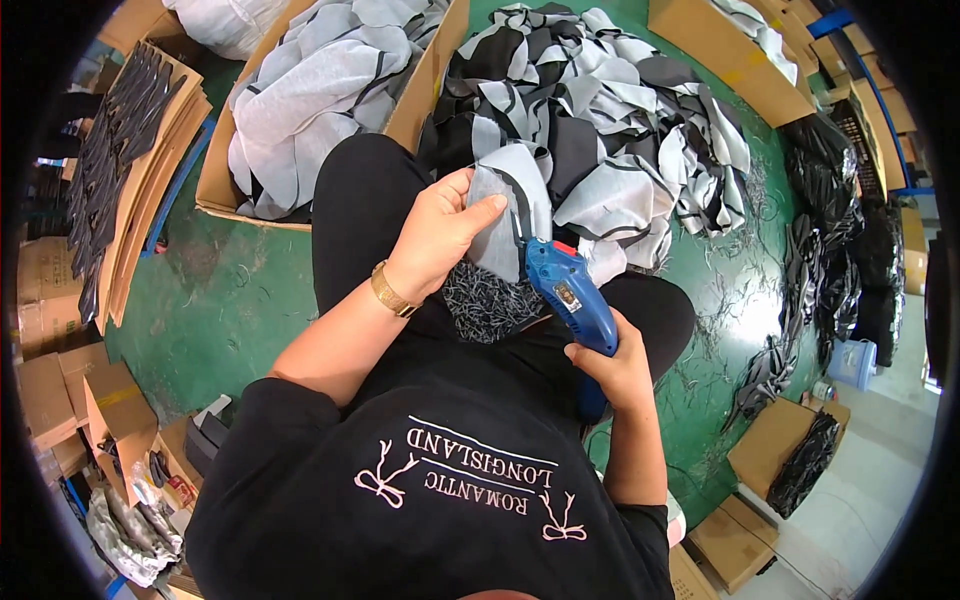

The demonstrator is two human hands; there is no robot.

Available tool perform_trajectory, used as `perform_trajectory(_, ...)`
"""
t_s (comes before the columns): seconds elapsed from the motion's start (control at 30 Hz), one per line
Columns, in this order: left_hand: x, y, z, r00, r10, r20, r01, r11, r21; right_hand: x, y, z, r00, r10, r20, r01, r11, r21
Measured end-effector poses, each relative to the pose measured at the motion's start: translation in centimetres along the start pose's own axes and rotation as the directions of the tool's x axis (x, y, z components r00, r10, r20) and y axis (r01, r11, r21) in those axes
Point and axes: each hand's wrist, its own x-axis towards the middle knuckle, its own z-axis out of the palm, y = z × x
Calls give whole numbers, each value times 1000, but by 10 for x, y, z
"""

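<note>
My left hand [437, 228], with a gold watch on its wrist, pinches the edge of a grey fabric piece [522, 172] with a black strip along it. In my right hand [622, 368] is a blue handheld power cutter [568, 285] with a red part near its head. The cutter's narrow tip reaches the fabric just right of my left fingers; whether its blades touch the cloth is too small to tell. Below lies a heap of thin grey and black trimmings [490, 302] between my legs. Beyond my hands spreads a large pile of grey and black fabric pieces [610, 95].
A cardboard box [428, 90] at the far left holds more grey fabric. Another carton [735, 62] stands far right. Loose thread scraps [700, 300] litter the green floor [235, 310]. Black plastic bags [825, 170] line the right, and stacked cardboard with black strips [150, 130] stands left.
</note>
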Motion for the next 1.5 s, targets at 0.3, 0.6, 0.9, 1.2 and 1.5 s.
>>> perform_trajectory(0.3, -5, 9, 4, 994, -98, 52, 86, 977, 193, 5, 10, -2, 1000, 18, 7, -18, 998, 57)
perform_trajectory(0.6, -7, 6, -11, 980, -75, 184, 5, 935, 355, 5, 10, -8, 993, 60, 104, -80, 977, 197)
perform_trajectory(0.9, -3, 22, -15, 910, -97, 403, -154, 823, 547, 16, 0, -14, 978, 41, 205, -106, 943, 314)
perform_trajectory(1.2, 10, 26, -26, 963, -162, 215, 65, 915, 398, 42, 8, -18, 991, -102, 82, 6, 663, 748)
perform_trajectory(1.5, 100, 131, -184, 638, 536, -552, -349, 841, 413, 62, 16, -48, 995, -96, -3, 61, 610, 790)
